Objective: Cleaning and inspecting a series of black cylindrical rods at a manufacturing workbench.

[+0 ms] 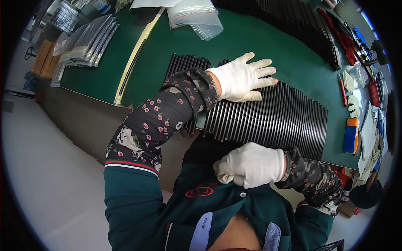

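Note:
A wide row of thin black rods (268, 119) lies side by side on the green table in front of me. My left hand (245, 79), in a white glove, is spread flat over the far part of the row with its fingers apart. One bare fingertip pokes out of that glove. A smaller group of black rods (184, 62) lies left of the row, partly covered by my patterned sleeve. My right hand (255, 165), also gloved in white, is closed in front of my chest by the table's near edge. Whatever its fingers may hold is hidden.
Clear plastic bags (197, 19) lie at the back, and a stack of wrapped packs (90, 39) at the far left. A yellow strip (138, 54) crosses the table. More black parts (293, 25) fill the far right. An orange and blue tape roll (351, 136) stands right.

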Motion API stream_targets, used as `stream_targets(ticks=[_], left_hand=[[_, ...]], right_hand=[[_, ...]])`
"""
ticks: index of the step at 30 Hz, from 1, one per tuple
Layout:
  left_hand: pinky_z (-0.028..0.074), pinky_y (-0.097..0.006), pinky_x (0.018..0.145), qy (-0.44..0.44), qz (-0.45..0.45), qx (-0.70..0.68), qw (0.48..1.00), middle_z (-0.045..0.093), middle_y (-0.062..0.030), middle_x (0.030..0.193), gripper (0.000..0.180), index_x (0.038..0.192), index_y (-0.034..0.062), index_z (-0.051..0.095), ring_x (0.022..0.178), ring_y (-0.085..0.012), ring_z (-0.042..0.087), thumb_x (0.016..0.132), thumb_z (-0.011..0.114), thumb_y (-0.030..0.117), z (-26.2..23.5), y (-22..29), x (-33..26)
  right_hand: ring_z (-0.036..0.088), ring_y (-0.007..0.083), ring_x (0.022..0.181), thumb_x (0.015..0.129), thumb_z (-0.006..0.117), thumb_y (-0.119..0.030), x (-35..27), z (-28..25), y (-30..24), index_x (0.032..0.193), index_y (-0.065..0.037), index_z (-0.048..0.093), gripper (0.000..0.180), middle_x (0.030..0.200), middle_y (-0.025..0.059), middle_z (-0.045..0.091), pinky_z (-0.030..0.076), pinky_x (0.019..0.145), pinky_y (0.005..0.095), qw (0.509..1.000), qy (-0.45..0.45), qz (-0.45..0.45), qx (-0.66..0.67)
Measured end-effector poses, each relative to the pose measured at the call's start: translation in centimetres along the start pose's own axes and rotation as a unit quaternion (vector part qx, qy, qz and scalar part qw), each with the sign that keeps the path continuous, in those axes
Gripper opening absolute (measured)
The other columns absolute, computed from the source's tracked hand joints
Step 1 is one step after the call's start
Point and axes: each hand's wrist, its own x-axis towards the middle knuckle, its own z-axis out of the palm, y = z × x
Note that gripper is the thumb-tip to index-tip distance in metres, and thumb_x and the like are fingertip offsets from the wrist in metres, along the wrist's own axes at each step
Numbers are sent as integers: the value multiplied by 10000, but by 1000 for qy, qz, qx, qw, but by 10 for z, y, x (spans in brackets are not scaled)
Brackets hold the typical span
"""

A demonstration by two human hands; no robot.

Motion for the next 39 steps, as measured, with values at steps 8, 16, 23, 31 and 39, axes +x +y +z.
stream_targets(ticks=[8,16,23,31,39], left_hand=[[209,-508,1147,36,-60,40,997,301,-113,1517,703,1454,122,332,1421,-323,232,857,584,394,-40,-48,-79],[218,-517,1138,36,-57,26,997,327,-114,1501,643,1435,119,368,1409,-296,271,886,557,397,-8,-35,-79],[214,-514,1141,38,-45,15,998,334,-98,1501,623,1424,147,400,1406,-287,281,888,547,429,-1,-34,-65],[214,-493,1145,-7,-55,35,998,318,-75,1517,598,1426,167,404,1419,-261,262,897,535,413,-8,-32,-64],[213,-490,1147,12,-63,6,998,323,-61,1517,600,1433,183,400,1415,-265,267,901,532,425,-1,-34,-69]], right_hand=[[439,52,551,948,473,-44,-12,-50,8,1027,12,580,145,827,29,567,411,496,206,848,218,171,452],[507,92,579,893,482,-5,19,-70,14,934,-20,575,102,742,20,560,430,531,247,884,273,207,318],[627,266,691,705,624,-117,50,-8,12,813,-61,597,124,792,83,597,523,601,346,991,105,-14,-85],[624,281,733,724,610,-83,65,-22,53,912,-54,589,191,795,83,593,513,622,364,918,302,42,-253],[626,286,659,724,594,-82,80,-30,7,843,-58,556,128,719,104,592,502,573,356,939,298,-52,-161]])
